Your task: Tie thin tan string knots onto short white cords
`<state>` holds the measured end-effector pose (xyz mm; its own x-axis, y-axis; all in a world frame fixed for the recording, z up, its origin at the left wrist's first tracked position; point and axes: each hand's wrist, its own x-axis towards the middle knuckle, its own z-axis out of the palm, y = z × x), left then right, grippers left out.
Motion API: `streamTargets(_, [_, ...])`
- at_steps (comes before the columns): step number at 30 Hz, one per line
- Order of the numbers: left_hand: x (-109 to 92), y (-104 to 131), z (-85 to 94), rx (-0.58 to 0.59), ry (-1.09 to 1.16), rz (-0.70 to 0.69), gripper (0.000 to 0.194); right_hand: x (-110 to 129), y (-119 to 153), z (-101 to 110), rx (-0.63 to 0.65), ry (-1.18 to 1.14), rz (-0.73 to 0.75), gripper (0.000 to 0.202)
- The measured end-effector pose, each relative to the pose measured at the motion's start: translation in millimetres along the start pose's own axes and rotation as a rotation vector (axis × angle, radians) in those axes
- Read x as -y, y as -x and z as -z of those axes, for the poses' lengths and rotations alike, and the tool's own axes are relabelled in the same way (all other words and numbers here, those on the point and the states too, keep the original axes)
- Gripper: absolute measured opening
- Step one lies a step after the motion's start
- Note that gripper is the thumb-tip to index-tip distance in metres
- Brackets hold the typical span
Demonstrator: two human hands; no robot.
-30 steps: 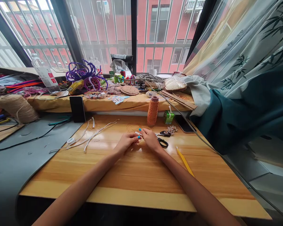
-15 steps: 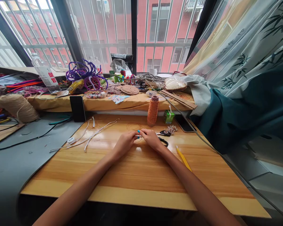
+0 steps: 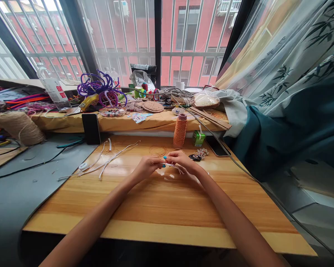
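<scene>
Over the middle of the wooden table (image 3: 167,211), my left hand (image 3: 148,166) pinches the left end of a small white cord piece (image 3: 171,164). Close beside it on the right, my right hand (image 3: 181,159) has thumb and fingers pressed together at the same cord, whose loose white ends hang below its fingers. Both hands show blue fingernails. Fine orange thread (image 3: 157,151) lies coiled just behind my hands. An orange thread spool (image 3: 180,130) stands upright behind my right hand.
White cords (image 3: 111,161) and a round white tape measure (image 3: 82,166) lie left. Toward the right are a beaded item (image 3: 202,153), a green carton (image 3: 199,138), a phone (image 3: 218,146) and a grey cable. Another phone (image 3: 91,128) leans against the crowded ledge (image 3: 156,122).
My right hand has shifted slightly right and up, and white cord ends now show beneath it. My right forearm now covers most of the yellow tool and the black scissor handles.
</scene>
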<state>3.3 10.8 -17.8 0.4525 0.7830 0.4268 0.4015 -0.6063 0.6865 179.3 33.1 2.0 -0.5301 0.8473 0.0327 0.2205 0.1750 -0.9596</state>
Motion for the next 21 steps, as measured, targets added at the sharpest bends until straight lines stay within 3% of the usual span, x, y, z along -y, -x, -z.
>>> streamTargets(2, [-2, -1, 1.4, 0.02, 0.143, 0.075, 0.018, -1, 1, 3, 0.007, -0.085, -0.015, 0.025])
streamTargets(4, [-4, -2, 3.2, 0.003, 0.276, 0.153, 0.019, -3, 0, 0, -0.035, -0.016, -0.031, 0.028])
streamTargets(8, [-6, -6, 7.7, -0.157, 0.379, 0.288, 0.021, -7, -2, -19, -0.167, 0.375, 0.015, 0.027])
streamTargets(12, [0, -6, 11.4, -0.289, 0.214, 0.382, 0.02, -6, 2, -42, -0.286, 0.726, 0.144, 0.025])
streamTargets(15, [6, -4, 13.0, -0.263, -0.125, 0.291, 0.018, -5, 8, -47, -0.28, 1.006, 0.294, 0.024])
streamTargets(17, [8, -3, 13.5, -0.214, -0.342, 0.174, 0.019, -3, 10, -47, -0.238, 1.056, 0.387, 0.025])
streamTargets(21, [10, 0, 12.9, -0.088, -0.546, -0.007, 0.021, 2, 11, -42, -0.294, 0.804, 0.422, 0.025])
